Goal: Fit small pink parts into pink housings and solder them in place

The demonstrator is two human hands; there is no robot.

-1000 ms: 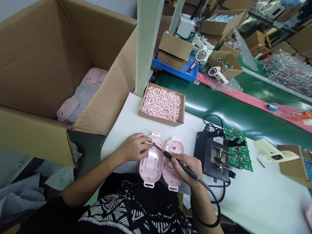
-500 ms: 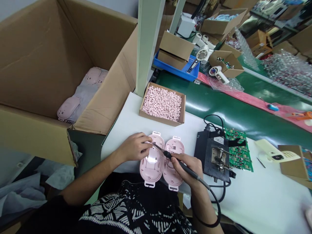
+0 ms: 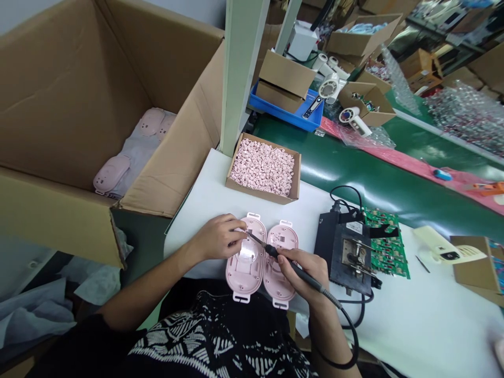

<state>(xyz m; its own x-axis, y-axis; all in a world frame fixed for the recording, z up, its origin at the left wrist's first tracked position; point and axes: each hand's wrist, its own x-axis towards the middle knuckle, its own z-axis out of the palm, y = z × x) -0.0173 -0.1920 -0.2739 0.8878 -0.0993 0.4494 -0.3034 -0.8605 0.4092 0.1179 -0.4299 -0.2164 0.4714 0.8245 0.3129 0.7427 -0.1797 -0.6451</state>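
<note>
Head view shows the person's right hand [image 3: 305,270] wrapped around the handle of a soldering iron [image 3: 271,251], its tip reaching the fingertips of the left hand [image 3: 220,239]. Those fingers are drawn together at the upper part of a pink plastic shell half [image 3: 244,275]; whether they pinch anything cannot be told. A second pink shell half [image 3: 280,287] lies partly beneath the right hand. Beyond both hands sits a cardboard box [image 3: 258,195] of small pink parts [image 3: 262,167]; rightward of the right hand stands a black soldering station [image 3: 327,252].

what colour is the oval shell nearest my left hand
The oval shell is pale pink, seen best in the head view.
</note>
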